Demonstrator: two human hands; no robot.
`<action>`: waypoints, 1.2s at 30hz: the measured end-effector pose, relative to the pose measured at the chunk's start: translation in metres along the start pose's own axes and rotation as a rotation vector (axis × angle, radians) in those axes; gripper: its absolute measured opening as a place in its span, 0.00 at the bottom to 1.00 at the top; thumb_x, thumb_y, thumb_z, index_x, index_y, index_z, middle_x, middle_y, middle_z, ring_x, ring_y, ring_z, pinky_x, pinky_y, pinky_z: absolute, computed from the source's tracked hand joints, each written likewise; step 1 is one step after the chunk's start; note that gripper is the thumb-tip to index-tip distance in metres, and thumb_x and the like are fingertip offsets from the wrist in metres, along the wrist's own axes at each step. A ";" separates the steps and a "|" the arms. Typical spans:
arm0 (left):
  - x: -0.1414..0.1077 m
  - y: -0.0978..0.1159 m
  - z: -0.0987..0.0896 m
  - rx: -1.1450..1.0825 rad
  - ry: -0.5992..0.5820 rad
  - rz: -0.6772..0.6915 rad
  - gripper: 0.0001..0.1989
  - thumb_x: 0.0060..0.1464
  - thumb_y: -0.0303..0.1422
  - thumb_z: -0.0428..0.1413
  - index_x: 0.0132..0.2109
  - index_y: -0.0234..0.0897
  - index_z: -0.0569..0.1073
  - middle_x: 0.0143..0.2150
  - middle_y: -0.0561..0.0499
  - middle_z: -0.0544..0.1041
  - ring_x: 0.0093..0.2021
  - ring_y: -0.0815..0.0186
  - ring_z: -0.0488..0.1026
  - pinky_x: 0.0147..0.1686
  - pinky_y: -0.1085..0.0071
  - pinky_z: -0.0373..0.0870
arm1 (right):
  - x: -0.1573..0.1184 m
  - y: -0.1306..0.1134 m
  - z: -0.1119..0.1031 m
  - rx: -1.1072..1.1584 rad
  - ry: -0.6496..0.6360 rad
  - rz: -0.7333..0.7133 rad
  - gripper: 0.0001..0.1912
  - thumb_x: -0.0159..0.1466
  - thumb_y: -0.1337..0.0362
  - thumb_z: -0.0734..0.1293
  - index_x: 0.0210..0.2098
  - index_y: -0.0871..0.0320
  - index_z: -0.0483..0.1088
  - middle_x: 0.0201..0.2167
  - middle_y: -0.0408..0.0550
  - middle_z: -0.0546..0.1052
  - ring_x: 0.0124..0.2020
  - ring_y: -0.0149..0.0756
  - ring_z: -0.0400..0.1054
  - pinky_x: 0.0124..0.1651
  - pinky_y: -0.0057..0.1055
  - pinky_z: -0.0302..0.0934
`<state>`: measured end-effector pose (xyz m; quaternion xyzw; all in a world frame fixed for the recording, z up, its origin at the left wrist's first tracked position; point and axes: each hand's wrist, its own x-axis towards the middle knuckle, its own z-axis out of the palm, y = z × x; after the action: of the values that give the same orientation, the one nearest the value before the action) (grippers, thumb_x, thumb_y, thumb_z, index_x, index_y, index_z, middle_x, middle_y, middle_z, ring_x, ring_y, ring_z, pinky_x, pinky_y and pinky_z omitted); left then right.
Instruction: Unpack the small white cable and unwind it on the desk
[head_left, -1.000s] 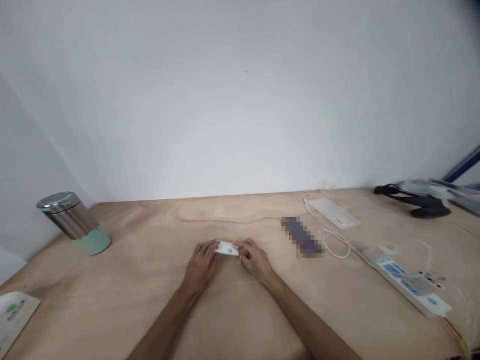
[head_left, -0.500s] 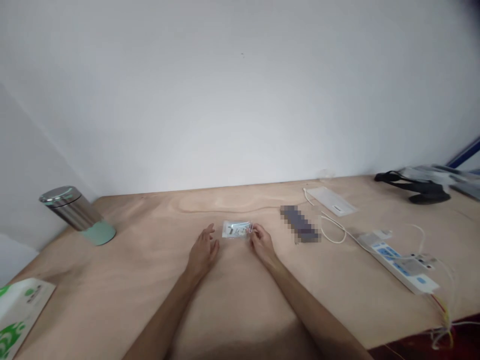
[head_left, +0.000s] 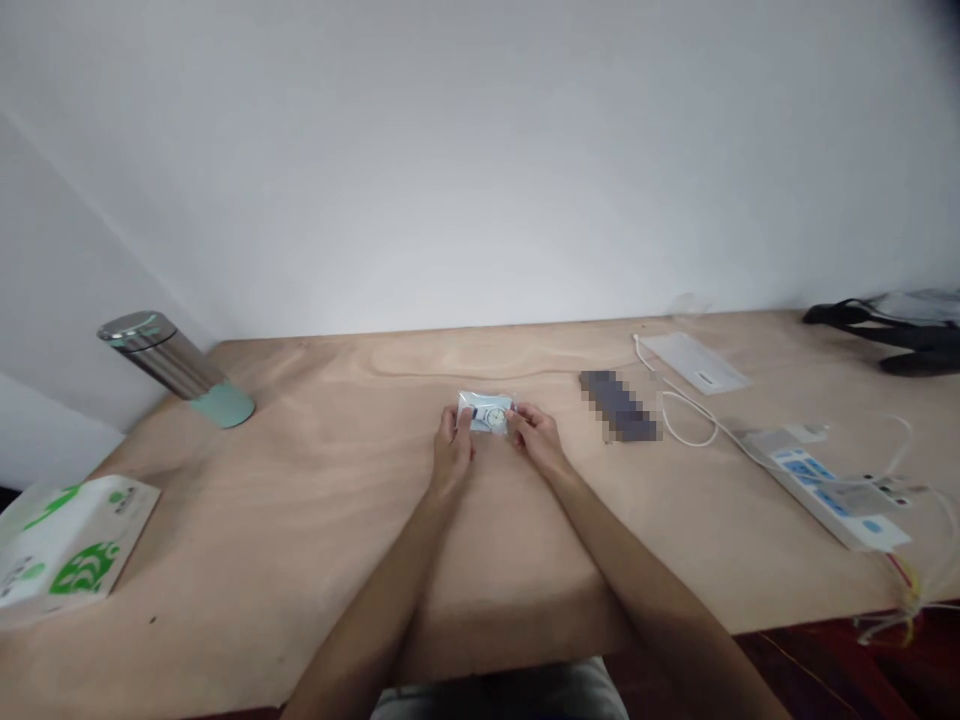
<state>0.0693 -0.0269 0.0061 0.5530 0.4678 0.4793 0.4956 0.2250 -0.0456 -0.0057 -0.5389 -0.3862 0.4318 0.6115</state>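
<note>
Both of my hands hold a small clear plastic packet (head_left: 489,400) above the middle of the wooden table (head_left: 330,500). Pale blue and white contents show through it, with a round, dial-like shape on the right half; I cannot make out what it is. My left hand (head_left: 454,450) pinches the packet's left end, thumb on top. At the right end, my right hand (head_left: 538,438) grips it between thumb and fingers. The fingertips under the packet are hidden.
A steel and mint-green tumbler (head_left: 180,368) and a white-green tissue pack (head_left: 82,545) are at left. To the right lie a pixelated dark phone-like slab (head_left: 619,405), a white cable (head_left: 679,440), a flat translucent pouch (head_left: 697,362), a power strip (head_left: 832,495) and a black strap (head_left: 915,345).
My left hand has come in from beside the packet and closed on its left end. My right hand keeps its hold. The view has tipped down and shifted left.
</note>
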 end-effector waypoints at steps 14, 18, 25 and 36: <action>0.017 -0.004 -0.002 -0.391 0.029 -0.127 0.21 0.53 0.50 0.53 0.37 0.34 0.69 0.26 0.54 0.69 0.17 0.72 0.63 0.15 0.75 0.62 | -0.007 -0.013 0.005 0.004 0.042 0.032 0.22 0.49 0.51 0.74 0.37 0.60 0.76 0.20 0.40 0.73 0.16 0.24 0.57 0.18 0.23 0.51; 0.020 -0.003 -0.004 -0.424 0.035 -0.186 0.26 0.51 0.56 0.54 0.35 0.34 0.69 0.26 0.52 0.70 0.18 0.70 0.65 0.15 0.74 0.62 | -0.007 -0.012 0.003 -0.067 0.042 -0.004 0.22 0.51 0.49 0.73 0.37 0.59 0.77 0.19 0.39 0.70 0.17 0.24 0.55 0.19 0.24 0.51; 0.017 -0.004 -0.005 -0.145 0.024 -0.059 0.31 0.51 0.63 0.50 0.34 0.35 0.71 0.18 0.56 0.62 0.15 0.72 0.57 0.15 0.74 0.57 | -0.005 -0.008 0.004 -0.088 0.117 -0.022 0.21 0.51 0.50 0.73 0.38 0.57 0.79 0.19 0.39 0.70 0.17 0.25 0.54 0.19 0.25 0.51; 0.022 -0.006 -0.007 -0.149 0.092 0.015 0.26 0.57 0.52 0.47 0.43 0.36 0.76 0.43 0.44 0.75 0.40 0.62 0.72 0.33 0.70 0.69 | -0.007 -0.010 0.001 0.084 -0.044 -0.001 0.19 0.57 0.47 0.66 0.34 0.57 0.76 0.29 0.47 0.78 0.22 0.32 0.70 0.21 0.26 0.60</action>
<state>0.0644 -0.0042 0.0023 0.4955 0.4487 0.5415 0.5098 0.2228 -0.0524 0.0038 -0.5029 -0.3813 0.4593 0.6250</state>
